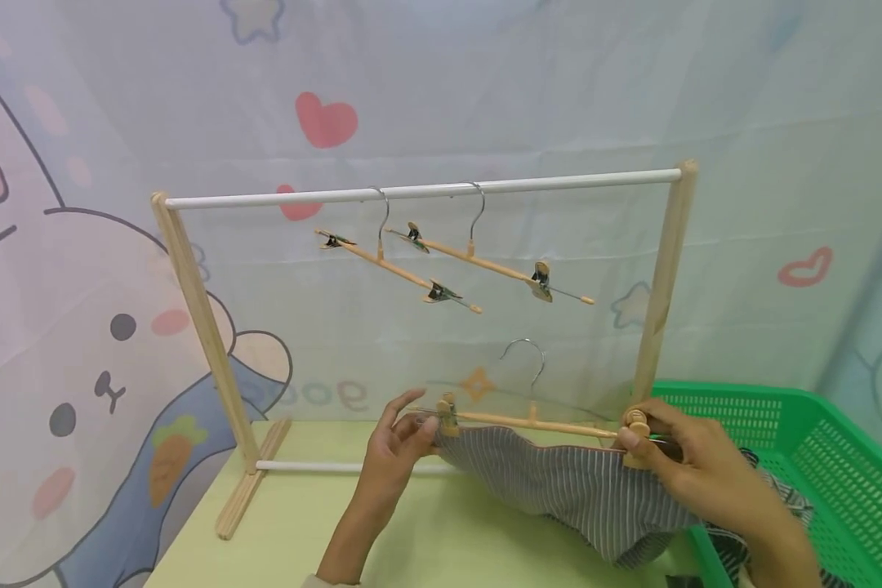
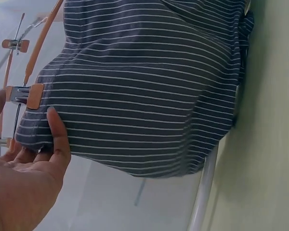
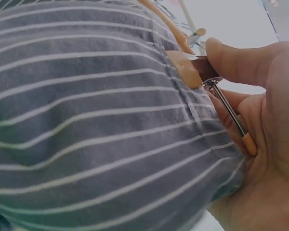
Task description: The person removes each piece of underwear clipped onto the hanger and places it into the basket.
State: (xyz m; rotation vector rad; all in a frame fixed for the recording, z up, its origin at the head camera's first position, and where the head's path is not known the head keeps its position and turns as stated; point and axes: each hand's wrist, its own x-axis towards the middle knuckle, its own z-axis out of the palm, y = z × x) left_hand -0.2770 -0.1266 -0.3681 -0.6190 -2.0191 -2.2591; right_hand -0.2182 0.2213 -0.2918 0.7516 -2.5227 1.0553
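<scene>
A grey garment with white stripes (image 1: 559, 482) hangs from a wooden clip hanger (image 1: 573, 427), held in front of the rack. My left hand (image 1: 400, 449) is at the hanger's left end and pinches the garment's upper corner, thumb in front and other fingers behind. Beside it the left clip (image 2: 34, 96) bites the fabric edge. My right hand (image 1: 706, 461) pinches the right clip (image 3: 185, 69), its thumb on the clip's handle. That clip's pad lies over the cloth edge. The hanger's metal hook (image 1: 535, 351) points up, apart from the rail.
A rack with a white rail (image 1: 265, 200) and wooden posts stands on the pale yellow table (image 1: 287, 539). Two bare clip hangers (image 1: 404, 273) hang from the rail. At right a green basket (image 1: 801, 400) contains dark patterned cloth (image 1: 790, 498).
</scene>
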